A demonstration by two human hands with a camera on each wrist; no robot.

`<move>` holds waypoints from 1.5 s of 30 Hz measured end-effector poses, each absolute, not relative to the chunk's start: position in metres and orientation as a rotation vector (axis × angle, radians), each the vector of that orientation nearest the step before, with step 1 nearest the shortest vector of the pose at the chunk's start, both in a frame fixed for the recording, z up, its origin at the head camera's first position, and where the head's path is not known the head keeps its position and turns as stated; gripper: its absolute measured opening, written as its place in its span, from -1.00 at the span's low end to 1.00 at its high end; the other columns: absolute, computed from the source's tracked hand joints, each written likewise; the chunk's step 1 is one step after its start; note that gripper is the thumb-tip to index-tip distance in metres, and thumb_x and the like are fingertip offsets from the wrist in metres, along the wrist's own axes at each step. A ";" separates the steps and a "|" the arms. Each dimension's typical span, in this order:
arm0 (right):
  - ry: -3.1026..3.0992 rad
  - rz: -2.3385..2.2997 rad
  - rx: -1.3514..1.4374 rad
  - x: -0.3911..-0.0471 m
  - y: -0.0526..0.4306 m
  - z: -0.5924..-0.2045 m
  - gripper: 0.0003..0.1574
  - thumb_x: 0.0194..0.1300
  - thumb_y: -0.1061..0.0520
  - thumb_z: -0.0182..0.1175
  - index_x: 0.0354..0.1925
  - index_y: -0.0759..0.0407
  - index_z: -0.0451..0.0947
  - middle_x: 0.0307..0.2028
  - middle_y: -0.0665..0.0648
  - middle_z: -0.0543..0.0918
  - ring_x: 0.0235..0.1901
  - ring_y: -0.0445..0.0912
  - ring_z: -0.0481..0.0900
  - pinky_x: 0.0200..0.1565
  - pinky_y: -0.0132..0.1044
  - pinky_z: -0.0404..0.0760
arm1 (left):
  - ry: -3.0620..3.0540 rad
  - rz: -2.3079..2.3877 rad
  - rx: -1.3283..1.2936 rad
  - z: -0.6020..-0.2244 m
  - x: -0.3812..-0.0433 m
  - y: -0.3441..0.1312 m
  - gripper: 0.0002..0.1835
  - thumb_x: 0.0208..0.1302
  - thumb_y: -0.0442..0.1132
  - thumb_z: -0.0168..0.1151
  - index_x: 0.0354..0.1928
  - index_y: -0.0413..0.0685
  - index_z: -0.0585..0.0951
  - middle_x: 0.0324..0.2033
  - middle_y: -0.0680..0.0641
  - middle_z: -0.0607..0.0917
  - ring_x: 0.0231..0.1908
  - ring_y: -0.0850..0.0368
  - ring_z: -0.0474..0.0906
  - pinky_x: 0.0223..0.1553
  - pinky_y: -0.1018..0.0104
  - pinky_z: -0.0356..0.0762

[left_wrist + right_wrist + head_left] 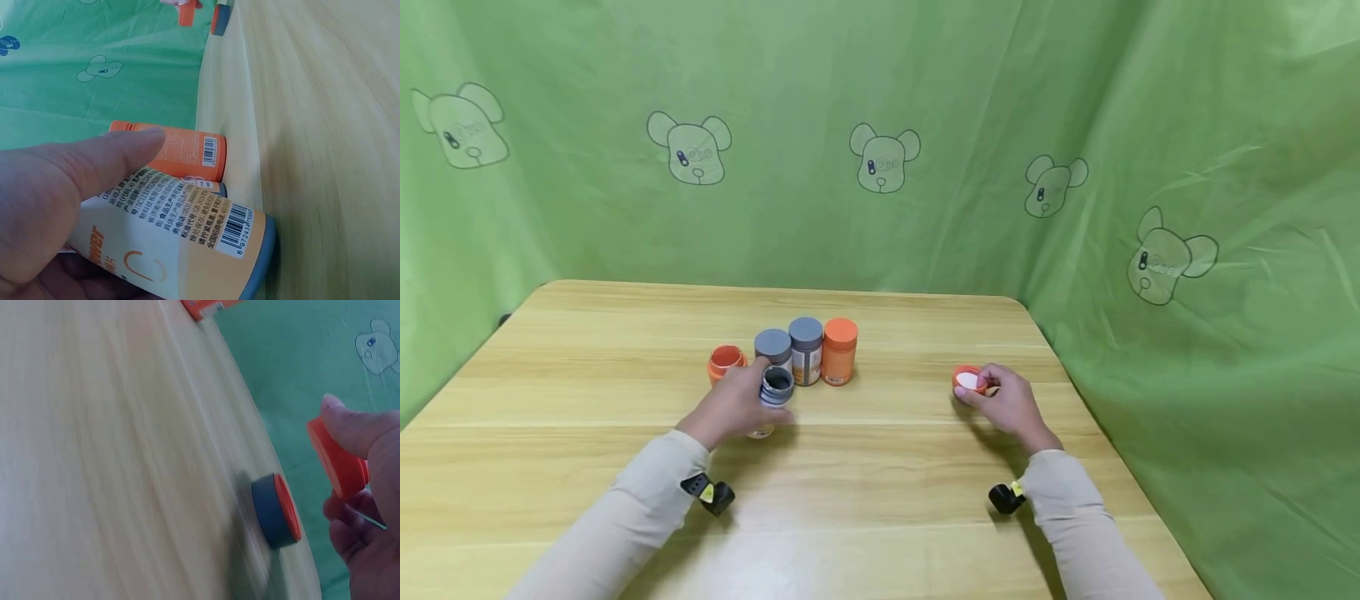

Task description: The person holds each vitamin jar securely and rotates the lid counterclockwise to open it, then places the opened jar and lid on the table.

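My left hand [733, 406] grips an uncapped grey-necked bottle [777, 385] with its dark mouth facing up. In the left wrist view this bottle [162, 231] shows a white and orange label, and its base appears close to the table. Over on the right, my right hand [1011, 404] pinches an orange lid [967, 379], white inner side up. Below that lid, the right wrist view shows a grey lid [274, 512] with an orange inside on the table; the head view hides it. An uncapped orange bottle [727, 360] stands behind my left hand, partly covered by it.
Two grey-capped bottles, one nearer [772, 343] and one farther right [806, 350], stand beside an orange-capped orange bottle [839, 352]. They form a close row behind the left hand. A green curtain [940, 242] borders the wooden table [880, 500].
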State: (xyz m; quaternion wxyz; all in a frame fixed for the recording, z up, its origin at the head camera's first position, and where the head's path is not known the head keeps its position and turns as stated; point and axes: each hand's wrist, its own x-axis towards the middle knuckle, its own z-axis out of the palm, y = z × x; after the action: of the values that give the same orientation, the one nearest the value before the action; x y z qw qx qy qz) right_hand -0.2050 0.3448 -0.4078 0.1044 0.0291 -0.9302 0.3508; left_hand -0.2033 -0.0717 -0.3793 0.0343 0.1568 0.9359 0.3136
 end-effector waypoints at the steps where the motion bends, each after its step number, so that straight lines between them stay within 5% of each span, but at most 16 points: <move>1: -2.745 1.014 0.079 -0.205 0.347 -0.409 -0.54 0.11 -0.05 0.44 -0.43 0.16 0.38 -0.28 0.15 0.54 -0.26 0.05 0.49 -0.29 -0.20 0.46 | 2.876 0.969 0.483 -0.379 -0.203 -0.072 -0.03 -0.11 -0.04 0.59 0.27 -0.37 0.31 -0.02 -0.34 0.60 -0.03 -0.20 0.56 0.00 -0.07 0.50; 15: -2.809 0.883 -0.051 -0.205 0.363 -0.408 -0.62 0.15 -0.04 0.41 -0.47 0.18 0.49 -0.27 0.22 0.62 -0.22 0.09 0.54 -0.22 -0.13 0.47 | 2.876 0.993 0.413 -0.381 -0.202 -0.083 -0.05 -0.13 -0.07 0.60 0.20 -0.43 0.28 -0.11 -0.34 0.61 -0.12 -0.17 0.59 -0.06 -0.06 0.53; 28: -2.833 0.787 -0.160 -0.209 0.374 -0.401 -0.64 0.23 -0.02 0.32 -0.45 0.21 0.46 -0.47 0.15 0.52 -0.42 0.02 0.42 -0.38 -0.21 0.37 | 2.908 0.994 0.380 -0.374 -0.210 -0.101 -0.17 -0.18 -0.03 0.63 0.02 -0.33 0.36 -0.17 -0.27 0.59 -0.16 -0.15 0.58 -0.10 -0.05 0.54; 45: -2.923 0.703 -0.223 -0.203 0.387 -0.414 -0.64 0.22 -0.01 0.30 -0.53 0.19 0.45 -0.54 0.13 0.49 -0.46 0.04 0.43 -0.42 -0.20 0.36 | 2.943 0.993 0.335 -0.374 -0.221 -0.117 -0.28 -0.19 -0.22 0.62 -0.02 -0.38 0.42 -0.18 -0.33 0.62 -0.14 -0.25 0.59 -0.09 -0.12 0.53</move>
State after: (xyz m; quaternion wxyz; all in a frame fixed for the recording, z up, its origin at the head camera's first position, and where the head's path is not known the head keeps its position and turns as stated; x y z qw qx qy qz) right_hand -0.2032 0.3871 -0.4141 0.0636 -0.0737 -0.9676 0.2328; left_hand -0.2210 -0.1170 -0.3744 0.0086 0.1072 0.9420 0.3179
